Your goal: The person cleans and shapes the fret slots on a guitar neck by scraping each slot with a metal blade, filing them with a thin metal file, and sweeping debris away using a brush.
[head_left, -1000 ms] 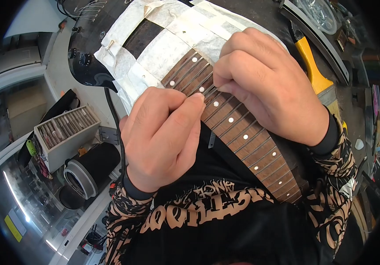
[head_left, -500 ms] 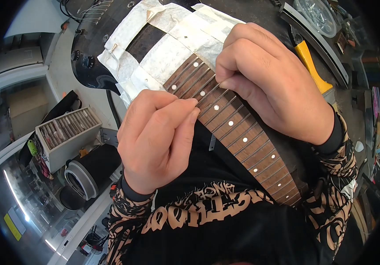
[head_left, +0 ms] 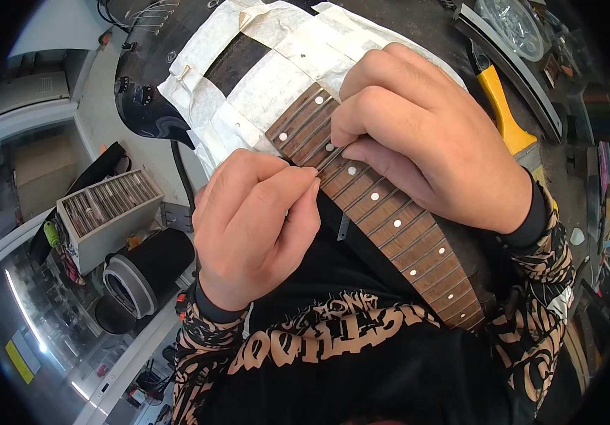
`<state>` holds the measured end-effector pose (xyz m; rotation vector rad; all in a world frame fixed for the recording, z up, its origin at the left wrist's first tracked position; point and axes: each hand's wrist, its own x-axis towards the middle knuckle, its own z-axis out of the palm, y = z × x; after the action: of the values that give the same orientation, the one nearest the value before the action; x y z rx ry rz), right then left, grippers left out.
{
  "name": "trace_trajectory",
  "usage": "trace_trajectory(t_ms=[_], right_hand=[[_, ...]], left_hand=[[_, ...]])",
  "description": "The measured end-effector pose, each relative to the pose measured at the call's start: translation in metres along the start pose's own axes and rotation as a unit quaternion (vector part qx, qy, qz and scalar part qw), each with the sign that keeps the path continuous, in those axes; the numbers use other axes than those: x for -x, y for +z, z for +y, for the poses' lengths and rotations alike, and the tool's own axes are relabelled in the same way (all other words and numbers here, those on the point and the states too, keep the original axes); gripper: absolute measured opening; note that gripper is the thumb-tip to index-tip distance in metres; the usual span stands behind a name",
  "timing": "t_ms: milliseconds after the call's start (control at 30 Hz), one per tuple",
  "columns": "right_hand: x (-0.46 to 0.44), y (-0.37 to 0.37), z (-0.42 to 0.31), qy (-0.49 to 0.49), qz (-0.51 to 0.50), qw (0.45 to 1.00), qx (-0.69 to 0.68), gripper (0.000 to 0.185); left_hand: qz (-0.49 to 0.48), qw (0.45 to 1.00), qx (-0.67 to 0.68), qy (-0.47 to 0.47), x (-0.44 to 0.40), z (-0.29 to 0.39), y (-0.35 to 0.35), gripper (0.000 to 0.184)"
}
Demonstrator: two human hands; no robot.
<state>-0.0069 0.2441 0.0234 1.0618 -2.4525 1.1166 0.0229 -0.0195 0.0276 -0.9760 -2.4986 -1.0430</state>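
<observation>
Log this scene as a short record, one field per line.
Workpiece: long brown wooden fretboard with white dots
Instrument: glossy black guitar body
Cover: overlapping white paper-like sheets on the body
Left hand: thumb and forefinger close together at the fretboard's edge; anything held is unclear
Right hand: fingers curled over the fretboard
Right side: yellow-handled flat brush
Left side: pale rectangular open-topped box

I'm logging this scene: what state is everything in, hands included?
Fretboard: unstrung, frets showing
Guitar body: partly covered with tape
Left hand: fingers bent, tips at fretboard edge; grip unclear
Right hand: fingers curled, tips over fretboard; grip unclear
Brush: lying down, not held
Box: open-topped, filled
</observation>
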Motion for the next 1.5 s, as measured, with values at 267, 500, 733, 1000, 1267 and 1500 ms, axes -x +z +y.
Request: trace_trajectory(t_ms=[267,500,733,1000,1267,1500], right_hand=[[0.0057,-0.0009,-0.0002,-0.001,-0.005,1.000,0.017,0.025],[0.0073,0.0031,-0.0072,0.025,0.012,1.000,0.011,0.027],[0.0063,0.0029,-0.0054,0.015,0.008,0.999,0.033,0.026],[0.0050,0.0064,-0.0033,0.015,0.030,0.999,0.016,0.025],[0.0083,-0.0012,-0.0076,0.013,-0.002,0.999,0.034,0.022],[0.0065,0.0011,-0.0039,0.011,0.006,0.999,0.041,0.023]], left_hand=[[-0.015,0.999,-0.026,0.042,0.0010,-0.0024,0.0017,0.037],[-0.008,1.000,0.004,0.017,0.0000,-0.0030,0.0013,0.033],[-0.002,1.000,0.003,0.012,-0.0015,-0.0008,0.0044,0.031],[0.000,1.000,0.013,0.006,-0.0007,-0.0031,0.0032,0.032],[-0.025,1.000,0.017,0.005,-0.0012,0.0037,-0.0005,0.027],[0.002,1.000,0.003,0.004,-0.0025,0.0009,0.0059,0.029]])
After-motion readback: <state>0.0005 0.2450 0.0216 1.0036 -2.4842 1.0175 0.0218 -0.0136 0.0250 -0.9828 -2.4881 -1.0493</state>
